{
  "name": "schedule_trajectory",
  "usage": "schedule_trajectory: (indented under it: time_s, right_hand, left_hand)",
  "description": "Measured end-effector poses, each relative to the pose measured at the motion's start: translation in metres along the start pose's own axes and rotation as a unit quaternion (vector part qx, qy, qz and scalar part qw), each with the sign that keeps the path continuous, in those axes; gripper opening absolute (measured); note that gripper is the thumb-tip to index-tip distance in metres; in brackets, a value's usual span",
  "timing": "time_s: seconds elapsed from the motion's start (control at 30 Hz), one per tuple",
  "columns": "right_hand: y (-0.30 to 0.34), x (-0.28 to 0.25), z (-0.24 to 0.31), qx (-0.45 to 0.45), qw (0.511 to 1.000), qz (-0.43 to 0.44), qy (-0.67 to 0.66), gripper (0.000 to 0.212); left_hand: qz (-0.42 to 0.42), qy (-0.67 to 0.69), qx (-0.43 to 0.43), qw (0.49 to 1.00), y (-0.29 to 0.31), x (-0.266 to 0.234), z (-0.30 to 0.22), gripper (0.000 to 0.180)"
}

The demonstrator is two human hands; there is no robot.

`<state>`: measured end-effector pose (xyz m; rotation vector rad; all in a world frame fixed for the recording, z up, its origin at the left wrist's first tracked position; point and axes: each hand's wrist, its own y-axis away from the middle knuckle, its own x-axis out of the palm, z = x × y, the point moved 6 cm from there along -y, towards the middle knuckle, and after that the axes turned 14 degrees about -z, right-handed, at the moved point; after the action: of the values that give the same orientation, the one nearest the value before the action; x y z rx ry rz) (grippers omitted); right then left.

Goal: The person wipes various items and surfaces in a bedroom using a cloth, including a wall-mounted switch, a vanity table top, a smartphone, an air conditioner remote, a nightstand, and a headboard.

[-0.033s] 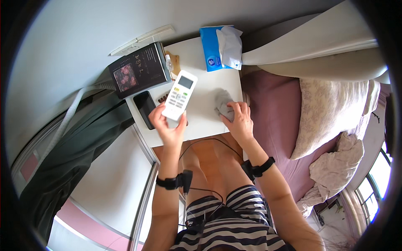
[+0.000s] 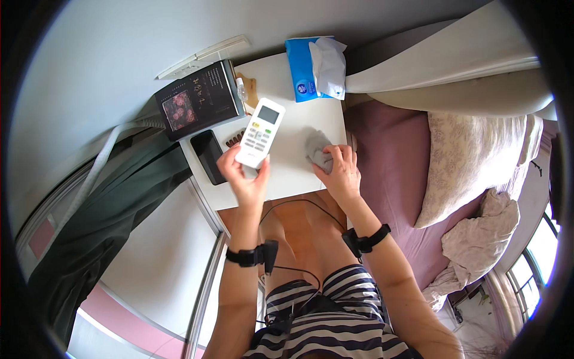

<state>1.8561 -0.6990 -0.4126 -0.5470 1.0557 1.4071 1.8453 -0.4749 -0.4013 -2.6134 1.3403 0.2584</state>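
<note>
My left hand (image 2: 244, 176) grips a white remote control (image 2: 260, 133) by its lower end, with the small grey screen at the far end and the buttons facing up. The remote is tilted, held above the white tabletop. My right hand (image 2: 345, 173) is closed on a crumpled grey cloth (image 2: 318, 146), which lies near the table's right edge. Part of the cloth is hidden under the fingers. Left of my left hand lies a black smartphone (image 2: 207, 157), and beside it is a dark brown ridged object (image 2: 234, 139), partly covered by the hand and remote.
The small white table (image 2: 287, 179) also bears a dark book (image 2: 197, 102) with a flower picture, a small clear bottle (image 2: 241, 90) and a blue tissue pack (image 2: 302, 69). To the right is a bed (image 2: 385, 173) with pillows. A dark curtain (image 2: 125, 203) hangs left.
My left hand has shifted slightly to the right with the remote control. The right hand and the grey cloth have barely moved.
</note>
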Motion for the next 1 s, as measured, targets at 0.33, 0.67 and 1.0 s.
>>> schedule_trajectory:
  time_s: [0.33, 0.67, 1.0]
  right_hand:
    - [-0.011, -0.004, -0.006, -0.052, 0.997, -0.026, 0.044, 0.043]
    - [-0.006, -0.011, -0.009, 0.012, 0.997, 0.073, -0.033, 0.020]
    - [0.008, -0.017, -0.008, 0.053, 0.971, -0.023, -0.232, 0.020]
  left_hand:
    - [0.043, -0.086, -0.073, 0.993, 0.041, 0.028, 0.048, 0.071]
    - [0.077, -0.052, -0.288, 0.953, 0.038, 0.022, 0.069, 0.038]
    - [0.113, -0.115, -0.352, 0.922, 0.034, 0.021, 0.071, 0.035]
